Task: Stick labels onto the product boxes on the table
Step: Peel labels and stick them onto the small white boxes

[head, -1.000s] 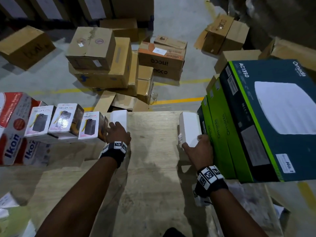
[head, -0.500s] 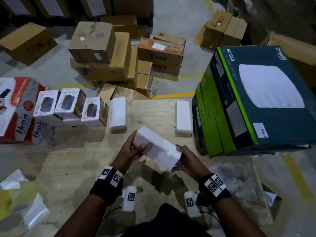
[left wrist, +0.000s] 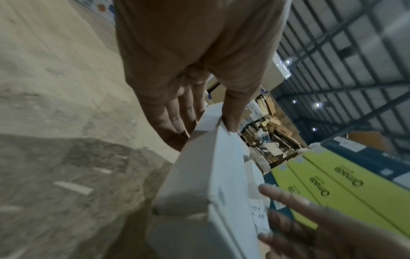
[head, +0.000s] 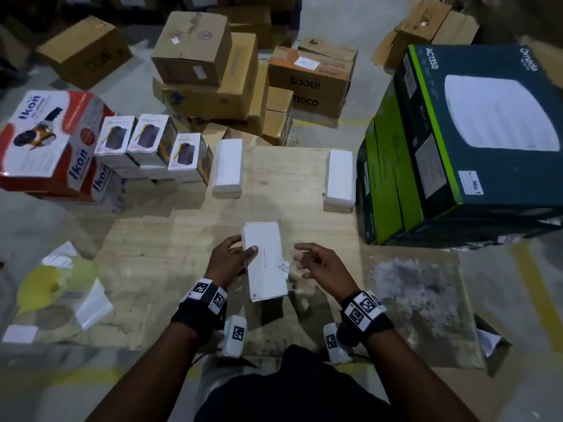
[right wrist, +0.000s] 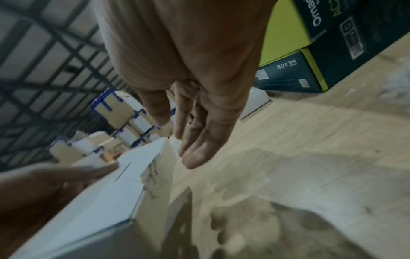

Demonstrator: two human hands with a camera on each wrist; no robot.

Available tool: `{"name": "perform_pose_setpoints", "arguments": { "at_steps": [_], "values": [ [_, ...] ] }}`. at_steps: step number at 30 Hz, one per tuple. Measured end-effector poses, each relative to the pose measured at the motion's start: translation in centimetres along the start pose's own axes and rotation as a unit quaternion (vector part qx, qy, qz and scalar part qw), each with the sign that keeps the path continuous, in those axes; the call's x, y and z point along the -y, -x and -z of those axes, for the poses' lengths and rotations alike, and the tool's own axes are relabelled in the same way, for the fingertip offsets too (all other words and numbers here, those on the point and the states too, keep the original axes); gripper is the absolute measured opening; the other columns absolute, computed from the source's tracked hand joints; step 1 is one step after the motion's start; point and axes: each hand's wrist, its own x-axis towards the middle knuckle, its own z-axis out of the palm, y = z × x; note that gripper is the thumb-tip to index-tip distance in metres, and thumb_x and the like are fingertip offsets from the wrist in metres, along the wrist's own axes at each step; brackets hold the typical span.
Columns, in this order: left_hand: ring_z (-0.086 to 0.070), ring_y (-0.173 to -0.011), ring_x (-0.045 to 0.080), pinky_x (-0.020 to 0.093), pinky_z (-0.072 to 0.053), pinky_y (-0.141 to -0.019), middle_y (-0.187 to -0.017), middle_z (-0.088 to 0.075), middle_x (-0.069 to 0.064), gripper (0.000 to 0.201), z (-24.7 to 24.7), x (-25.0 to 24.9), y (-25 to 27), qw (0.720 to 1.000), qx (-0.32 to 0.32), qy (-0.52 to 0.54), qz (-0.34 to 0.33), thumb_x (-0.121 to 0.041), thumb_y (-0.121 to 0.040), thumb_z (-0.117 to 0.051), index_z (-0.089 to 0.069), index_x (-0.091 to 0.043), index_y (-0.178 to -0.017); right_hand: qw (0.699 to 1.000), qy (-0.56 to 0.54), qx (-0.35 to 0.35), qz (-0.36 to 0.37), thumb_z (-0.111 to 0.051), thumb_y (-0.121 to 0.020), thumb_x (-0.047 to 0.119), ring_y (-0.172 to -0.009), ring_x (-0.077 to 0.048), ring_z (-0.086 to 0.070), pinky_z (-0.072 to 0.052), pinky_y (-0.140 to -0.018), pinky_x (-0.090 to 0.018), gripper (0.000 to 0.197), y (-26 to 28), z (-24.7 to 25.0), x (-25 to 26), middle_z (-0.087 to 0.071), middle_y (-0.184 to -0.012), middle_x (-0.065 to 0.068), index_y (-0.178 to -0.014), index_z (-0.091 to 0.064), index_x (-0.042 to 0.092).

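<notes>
The left hand [head: 227, 263] grips a plain white oblong cardboard box [head: 265, 260] by its left long side: the thumb lies on the top face and the other fingers [left wrist: 175, 121] go under it, as the left wrist view shows. The box is held above the middle of the pale wooden table [head: 152, 239], its long axis pointing away from the person. A small white seal sticker with black print [head: 284, 266] sits on the box's right edge. The right hand [head: 316, 263] is just beside that edge, palm turned toward the box, fingers [right wrist: 199, 140] loosely spread and a little bent; it holds nothing, and it seems not to touch the box. Both forearms reach forward from the body, each with a black wrist band.

Farther on the table, two more white boxes lie flat: one at the far left [head: 228, 167], one at the far right [head: 340, 179]. Beside the right one stand green-and-dark-blue product boxes [head: 426, 166]. At the left there are small printed boxes [head: 152, 144] and red-and-white boxes [head: 45, 138]. A yellowish label roll [head: 54, 284] lies near the table's left edge.
</notes>
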Motion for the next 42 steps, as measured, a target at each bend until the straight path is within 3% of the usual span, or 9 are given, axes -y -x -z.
{"name": "perform_pose_setpoints", "arguments": {
  "at_steps": [3,5,13,16,22,25,28,34,42],
  "values": [
    [-0.071,-0.093,0.025,0.043,-0.060,-0.078,-0.105,-0.072,0.015,0.048,0.0,1.6,0.0,0.999,0.002,-0.033,-0.007,-0.013,-0.084,-0.078,-0.059,-0.011,-0.129,0.989,0.133,-0.013,0.059,-0.079,-0.086,0.031,-0.089,-0.003,-0.070,-0.054,-0.081,-0.016,0.034,0.7,-1.0,-1.3,-0.073,-0.103,0.008,-0.119,-0.073,0.026],
    [-0.070,-0.099,0.029,0.046,-0.060,-0.082,-0.109,-0.071,0.017,0.048,-0.2,2.4,0.1,0.999,0.002,-0.039,-0.013,-0.014,-0.085,-0.077,-0.059,-0.011,-0.129,0.983,0.171,-0.019,0.060,-0.082,-0.082,0.033,-0.087,-0.002,-0.070,-0.049,-0.073,-0.007,0.036,0.8,-1.8,-1.8,-0.073,-0.107,0.007,-0.115,-0.075,0.020],
    [-0.069,-0.104,0.025,0.051,-0.058,-0.088,-0.116,-0.072,0.010,0.039,0.1,5.8,-0.9,0.989,-0.050,-0.139,-0.017,-0.028,-0.079,-0.082,-0.068,-0.021,-0.115,0.974,0.214,-0.054,0.049,-0.084,-0.079,0.022,-0.080,-0.005,-0.069,-0.051,-0.074,-0.011,0.017,0.5,-4.0,-3.7,-0.078,-0.091,0.000,-0.091,-0.081,0.011],
    [-0.066,-0.109,0.022,0.042,-0.055,-0.094,-0.124,-0.068,0.007,0.053,0.3,6.0,-0.6,0.976,-0.063,-0.208,-0.033,-0.033,-0.078,-0.083,-0.062,-0.019,-0.125,0.972,0.223,-0.052,0.050,-0.085,-0.077,0.024,-0.082,-0.008,-0.070,-0.051,-0.076,-0.016,0.018,0.2,-4.5,-3.8,-0.077,-0.090,0.002,-0.091,-0.081,0.013],
    [-0.056,-0.119,0.023,0.025,-0.045,-0.087,-0.139,-0.049,0.010,0.079,0.2,6.5,0.6,0.960,-0.052,-0.255,-0.100,-0.025,-0.078,-0.084,-0.044,-0.017,-0.145,0.971,0.226,-0.047,0.063,-0.084,-0.076,0.017,-0.071,0.004,-0.064,-0.042,-0.065,-0.003,0.007,-0.2,-4.4,-3.6,-0.076,-0.081,0.005,-0.083,-0.081,0.015],
    [-0.052,-0.117,0.014,0.027,-0.047,-0.092,-0.138,-0.044,0.005,0.066,0.2,7.1,0.9,0.952,-0.040,-0.267,-0.141,-0.022,-0.082,-0.080,-0.052,-0.022,-0.141,0.972,0.218,-0.039,0.080,-0.080,-0.078,0.012,-0.071,0.003,-0.065,-0.045,-0.068,-0.006,0.004,-0.3,-4.4,-3.6,-0.076,-0.079,0.007,-0.078,-0.080,0.016],
    [-0.053,-0.120,0.020,0.036,-0.050,-0.099,-0.134,-0.043,0.005,0.050,0.3,7.6,0.7,0.943,-0.017,-0.291,-0.160,-0.023,-0.084,-0.077,-0.061,-0.028,-0.131,0.974,0.208,-0.016,0.094,-0.077,-0.083,0.013,-0.073,0.000,-0.065,-0.045,-0.069,-0.013,0.007,-0.4,-4.2,-3.8,-0.074,-0.080,0.006,-0.077,-0.075,0.018],
    [-0.053,-0.116,0.018,0.028,-0.047,-0.092,-0.132,-0.048,0.005,0.048,0.5,7.3,0.1,0.934,-0.003,-0.314,-0.169,-0.022,-0.085,-0.076,-0.064,-0.028,-0.130,0.968,0.212,0.073,0.111,-0.059,-0.099,0.022,-0.086,-0.017,-0.060,-0.048,-0.080,-0.032,0.008,-0.1,-3.4,-5.1,-0.062,-0.094,0.004,-0.093,-0.059,0.026],
    [-0.054,-0.116,0.019,0.022,-0.043,-0.087,-0.132,-0.049,0.005,0.048,0.5,7.2,0.2,0.930,-0.005,-0.321,-0.179,-0.022,-0.085,-0.076,-0.064,-0.027,-0.131,0.970,0.187,0.106,0.114,-0.052,-0.104,0.018,-0.091,-0.018,-0.052,-0.045,-0.081,-0.031,0.011,0.1,-3.3,-5.4,-0.054,-0.092,0.013,-0.096,-0.056,0.025]
  ]
}}
